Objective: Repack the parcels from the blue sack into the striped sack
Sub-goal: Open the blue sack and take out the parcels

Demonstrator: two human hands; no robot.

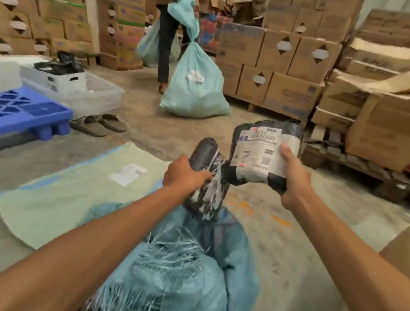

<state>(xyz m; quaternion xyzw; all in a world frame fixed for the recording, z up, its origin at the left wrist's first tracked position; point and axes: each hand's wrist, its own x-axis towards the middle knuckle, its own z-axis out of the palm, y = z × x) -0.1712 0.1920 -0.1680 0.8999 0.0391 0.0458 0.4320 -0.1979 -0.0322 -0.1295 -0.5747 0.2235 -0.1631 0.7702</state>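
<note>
A blue woven sack (178, 273) with a frayed mouth lies open on the floor right below me. My left hand (184, 176) grips a long black taped parcel (207, 183) whose lower end touches the sack's mouth. My right hand (294, 181) holds up a black parcel with a white shipping label (261, 151), clear of the sack. To the left, a pale green sack with blue edge stripes (71, 187) lies flat on the floor, a white label on it.
A person (171, 27) stands ahead holding a tied light-blue sack (197, 83). Stacked cardboard boxes (282, 59) line the back and both sides. A blue plastic pallet (10, 112), white tubs (74, 87) and sandals (100, 123) are at the left; a wooden pallet (359, 165) at the right.
</note>
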